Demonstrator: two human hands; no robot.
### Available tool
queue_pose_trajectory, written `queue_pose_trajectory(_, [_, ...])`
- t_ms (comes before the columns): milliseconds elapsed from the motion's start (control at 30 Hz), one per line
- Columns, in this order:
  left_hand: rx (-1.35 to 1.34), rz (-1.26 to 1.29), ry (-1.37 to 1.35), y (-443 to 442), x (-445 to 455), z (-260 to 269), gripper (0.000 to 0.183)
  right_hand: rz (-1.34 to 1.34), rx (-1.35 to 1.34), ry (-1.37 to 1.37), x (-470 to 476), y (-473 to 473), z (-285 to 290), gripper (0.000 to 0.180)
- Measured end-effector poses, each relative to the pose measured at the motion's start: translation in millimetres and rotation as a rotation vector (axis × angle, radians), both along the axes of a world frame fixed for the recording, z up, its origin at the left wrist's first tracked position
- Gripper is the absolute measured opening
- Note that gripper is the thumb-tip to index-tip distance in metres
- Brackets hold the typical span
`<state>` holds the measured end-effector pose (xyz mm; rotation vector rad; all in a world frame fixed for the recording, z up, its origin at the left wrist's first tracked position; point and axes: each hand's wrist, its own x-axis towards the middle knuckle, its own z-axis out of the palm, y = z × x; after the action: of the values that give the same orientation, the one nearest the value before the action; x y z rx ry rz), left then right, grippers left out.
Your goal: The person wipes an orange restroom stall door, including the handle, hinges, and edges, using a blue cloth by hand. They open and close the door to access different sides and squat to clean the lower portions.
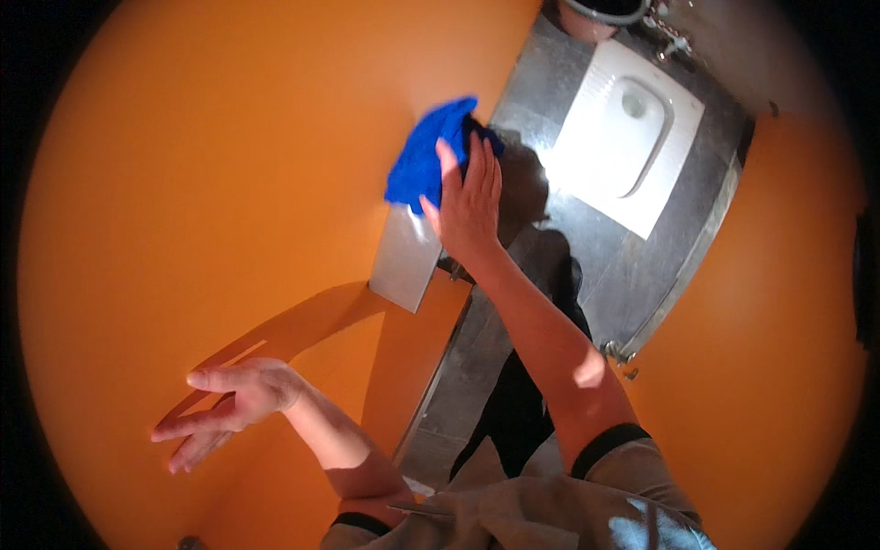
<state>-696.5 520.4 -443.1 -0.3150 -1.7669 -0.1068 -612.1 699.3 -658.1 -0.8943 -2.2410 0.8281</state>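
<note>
A crumpled blue cloth (pixel 430 155) lies over the upper end of a silver metal box (pixel 409 254) fixed to the orange partition panel (pixel 240 172). My right hand (pixel 471 196) has the cloth under its fingers and palm, thumb toward the panel; part of the cloth is hidden beneath the fingers. At the lower left, my left hand (pixel 240 405) holds nothing. Its fingers are apart, close to the orange panel, and a shadow falls beside it. Whether the left fingertips touch the panel I cannot tell.
A white squat toilet (pixel 629 137) is set into the grey tiled floor (pixel 550 75). Behind it stand a bucket (pixel 591 24) and metal taps (pixel 674 41). Another orange panel (pixel 749 275) rises on the right, with a metal latch (pixel 617 352) near its edge.
</note>
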Motion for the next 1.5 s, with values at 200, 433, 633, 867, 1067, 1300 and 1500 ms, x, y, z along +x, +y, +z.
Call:
queue_pose_trajectory(200, [0.019, -0.407, -0.232, 12, 23, -16, 0.066, -0.240, -0.659, 0.232, 7, -38, -2, 0.086])
queue_pose_trajectory(433, [-0.445, -0.794, -1.181, 63, 55, -162, 0.062, -0.326, -0.786, 0.515, 30, -52, -25, 0.069])
queue_pose_trajectory(633, [-0.703, -0.605, -1.328, 48, 41, -202, 0.065, -0.596, -1.270, 0.720, 53, 10, -44, 0.048])
queue_pose_trajectory(867, [-0.681, -0.683, -1.344, 57, 36, -203, 0.063, -0.168, -1.563, 0.787, 2, 31, -55, 0.044])
queue_pose_trajectory(1067, [-0.663, -0.662, -1.363, 61, 38, -202, 0.063, -0.450, -1.947, 1.073, 13, 17, -65, 0.065])
queue_pose_trajectory(1300, [-0.679, -0.682, -1.325, 58, 38, -205, 0.063, -0.477, -1.487, 0.988, 9, -23, -81, 0.026])
queue_pose_trajectory(1500, [-0.694, -0.686, -1.281, 52, 35, -208, 0.063, -0.154, -1.323, 0.673, 33, -79, -79, 0.036])
